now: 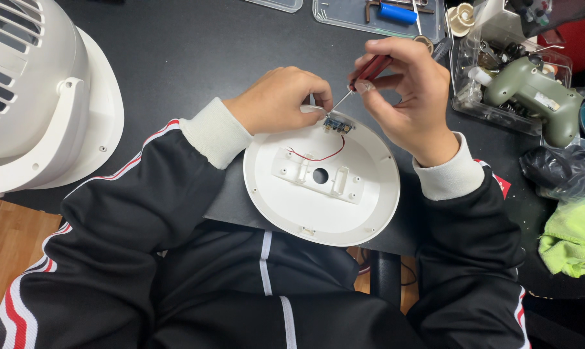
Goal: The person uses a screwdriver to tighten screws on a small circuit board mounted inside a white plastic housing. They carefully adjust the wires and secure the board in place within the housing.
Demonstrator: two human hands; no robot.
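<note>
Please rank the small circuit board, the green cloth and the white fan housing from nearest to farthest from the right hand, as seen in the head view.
From the right hand, which holds a red-handled screwdriver:
1. Small circuit board, just below-left, on the round white plate's rim.
2. Green cloth, at the lower right table edge.
3. White fan housing, at the far left.

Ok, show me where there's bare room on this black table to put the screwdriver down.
The widest free patch of black table lies between the white fan housing and the left hand, up to the clear trays. It is crowded at right: the parts bin with the green tool, a black bag and a green cloth.
</note>
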